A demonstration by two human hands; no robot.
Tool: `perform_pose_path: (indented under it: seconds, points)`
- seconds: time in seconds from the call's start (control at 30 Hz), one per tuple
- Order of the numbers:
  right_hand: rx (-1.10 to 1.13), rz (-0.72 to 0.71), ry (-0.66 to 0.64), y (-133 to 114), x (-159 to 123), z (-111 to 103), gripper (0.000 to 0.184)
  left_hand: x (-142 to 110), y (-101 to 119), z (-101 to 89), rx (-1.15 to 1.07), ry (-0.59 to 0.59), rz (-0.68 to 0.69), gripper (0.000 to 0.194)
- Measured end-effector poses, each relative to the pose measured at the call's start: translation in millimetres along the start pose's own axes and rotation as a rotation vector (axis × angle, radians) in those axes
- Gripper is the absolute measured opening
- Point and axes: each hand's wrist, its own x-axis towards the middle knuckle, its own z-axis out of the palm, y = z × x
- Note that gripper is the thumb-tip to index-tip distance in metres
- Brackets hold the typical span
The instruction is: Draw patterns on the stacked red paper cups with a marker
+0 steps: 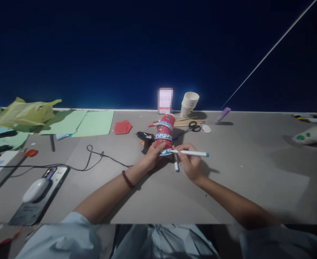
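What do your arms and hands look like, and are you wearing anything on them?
Both hands, the left hand and the right hand, are without gloves. A bracelet of small, round, dark red beads circles the left wrist; none shows on the right. The left sleeve and right sleeve are pale blue and plain, and leave the forearms uncovered.

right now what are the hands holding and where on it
The left hand grips the red cup stack near its lower, wide end, closest to the person; the right hand holds a white marker by its tip end.
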Motion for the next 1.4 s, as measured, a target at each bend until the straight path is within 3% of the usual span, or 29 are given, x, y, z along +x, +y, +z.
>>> perform_pose_path:
  seconds: [0.23,0.37,0.53,0.63,0.93,1.17,1.4]
  points:
    - [0.130,0.095,0.079,1.2,3.3,2.8,0.008,0.7,3.9,0.3,-0.075,0.046,-0.065,0.035]
    - [0.155,0.100,0.098,3.9,3.1,2.0,0.005,-0.3,5.0,1.2,-0.081,0.014,-0.046,0.038]
    - [0.183,0.026,0.147,5.4,3.8,1.7,0.003,-1.4,4.0,2.1,-0.070,0.034,-0.002,0.043]
    - [0.205,-0.041,0.111,3.0,2.0,3.3,0.004,-2.1,3.6,3.3,-0.076,0.002,0.034,0.045]
    - [-0.124,-0.299,-0.117,-15.8,-2.4,1.9,0.010,-3.4,1.7,1.9,-0.007,0.008,0.011,0.050]
    - [-0.255,-0.309,-0.119,-18.8,0.4,0.4,0.011,-2.0,3.5,4.7,-0.058,0.021,-0.017,0.038]
    - [-0.262,-0.292,-0.102,-17.4,0.4,0.2,0.011,-2.6,4.2,3.2,-0.049,-0.003,-0.004,0.044]
